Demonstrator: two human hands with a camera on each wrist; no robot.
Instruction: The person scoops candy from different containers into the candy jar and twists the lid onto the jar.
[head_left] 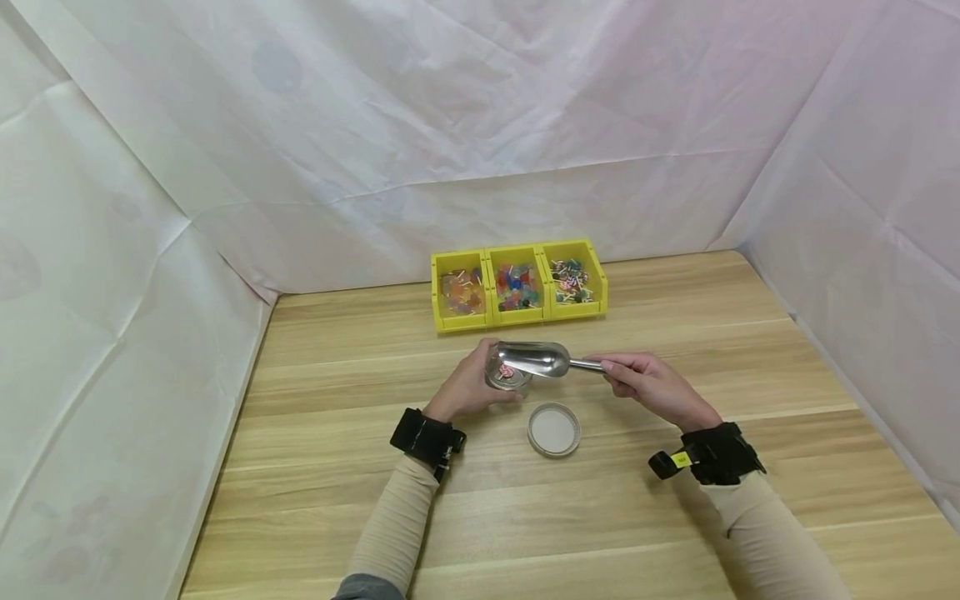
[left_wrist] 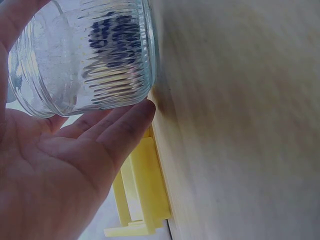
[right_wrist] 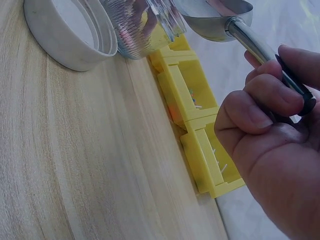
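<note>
Nearest the front edge of the worktop point(head_left: 600, 525), yet well back from it, a round lid point(head_left: 554, 430) lies open side up, off the jar. Just beyond, the left hand point(head_left: 471, 383) has thumb and fingers about a glass jar point(left_wrist: 77, 65), mouth upward; whether its base touches the worktop I cannot tell. The right hand's point(head_left: 651, 383) fingers are curled round the handle of a metal scoop point(head_left: 538, 361), its bowl over the jar's mouth. The step looks like filling: no sweets show in the bowl, while the jar holds a red-and-white lollipop point(head_left: 506, 370), with dark blue and pale sticks blurred through ribbed glass. The next move probably calls for another scoopful, or for lidding. Near the far edge, three joined yellow bins point(head_left: 462, 322) hold lollipops: orange and red left, blue, red and green middle, dark and swirled right.
</note>
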